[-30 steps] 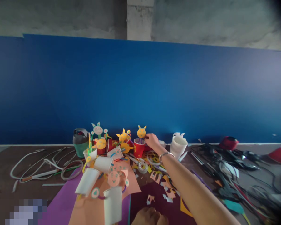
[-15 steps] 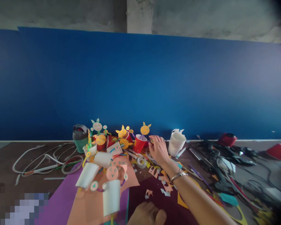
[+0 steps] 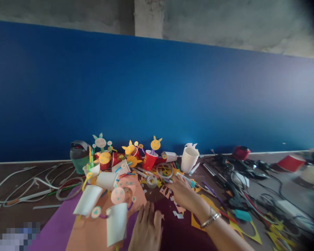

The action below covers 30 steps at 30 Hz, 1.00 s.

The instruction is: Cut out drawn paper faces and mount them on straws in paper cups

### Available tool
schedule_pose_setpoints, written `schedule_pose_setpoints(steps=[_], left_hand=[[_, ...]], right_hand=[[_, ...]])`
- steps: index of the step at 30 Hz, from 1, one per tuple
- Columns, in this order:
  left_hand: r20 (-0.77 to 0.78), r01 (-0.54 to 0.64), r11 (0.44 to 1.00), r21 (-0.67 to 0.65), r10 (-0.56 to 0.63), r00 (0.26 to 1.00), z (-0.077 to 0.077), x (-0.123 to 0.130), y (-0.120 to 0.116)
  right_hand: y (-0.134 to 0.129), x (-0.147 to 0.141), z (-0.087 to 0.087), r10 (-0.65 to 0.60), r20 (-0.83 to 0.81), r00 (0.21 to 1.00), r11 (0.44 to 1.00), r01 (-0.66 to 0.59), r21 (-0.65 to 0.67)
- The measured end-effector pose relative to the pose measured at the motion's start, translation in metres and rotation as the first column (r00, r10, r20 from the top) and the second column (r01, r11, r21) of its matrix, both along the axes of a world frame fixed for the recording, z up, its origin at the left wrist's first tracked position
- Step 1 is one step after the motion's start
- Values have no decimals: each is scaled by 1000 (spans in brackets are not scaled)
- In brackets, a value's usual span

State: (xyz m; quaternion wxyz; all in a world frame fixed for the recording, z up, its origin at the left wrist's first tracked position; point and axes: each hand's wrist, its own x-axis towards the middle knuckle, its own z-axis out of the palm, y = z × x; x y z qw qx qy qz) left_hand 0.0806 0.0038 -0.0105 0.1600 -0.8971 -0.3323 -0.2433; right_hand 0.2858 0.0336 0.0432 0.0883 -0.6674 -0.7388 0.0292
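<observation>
My left hand (image 3: 146,228) lies palm down at the lower middle, fingers stretched, over the edge of the purple paper and the dark maroon sheet (image 3: 178,235). My right hand (image 3: 183,191), with a silver bracelet above its wrist, reaches over small paper scraps (image 3: 178,215); its fingers look spread, their tips partly hidden. Just beyond it are a light blue tube (image 3: 188,182) and a coil of wire (image 3: 164,170). A white paper cup with a cat-face cutout (image 3: 117,225) lies left of my left hand. A roll of clear tape (image 3: 152,181) sits between the hands, farther back.
Red and white cups with paper animal faces (image 3: 155,143) crowd the back left. A white cup (image 3: 189,160) stands behind my right hand. Tangled black cables (image 3: 247,181) spread at right, loose white cords (image 3: 36,181) at left. A blue panel (image 3: 146,90) closes off the back.
My right hand has come back toward me from beside the red cup, uncovering a cup lying on its side there. My left hand has moved forward and left, its fingers now straightened. The view has shifted right.
</observation>
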Motion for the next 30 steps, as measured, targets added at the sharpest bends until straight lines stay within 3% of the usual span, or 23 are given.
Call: schedule_pose_setpoints(steps=[4, 10, 14, 19, 25, 30], left_hand=[[-158, -104, 992, -71, 91, 983, -3, -3, 2], [-175, -111, 993, -45, 102, 979, 1, -3, 1], [-141, -36, 997, -67, 26, 990, -4, -2, -1], [-155, -22, 997, -67, 12, 988, -9, -3, -2], [-151, 51, 998, -42, -56, 987, -9, -7, 1], [-71, 191, 980, -49, -194, 978, -14, 0, 0]], right_hand=[[0, 5, 3, -71, 74, 995, 997, 72, -19], [11, 33, 7, -49, -108, 993, 999, 50, 0], [9, 38, 13, -96, -69, 993, 995, 93, -44], [7, 31, 14, -191, 50, 980, 976, 195, -96], [13, 29, 21, -198, 122, 973, 961, 217, -170], [17, 30, 34, -183, 148, 972, 953, 212, -217]])
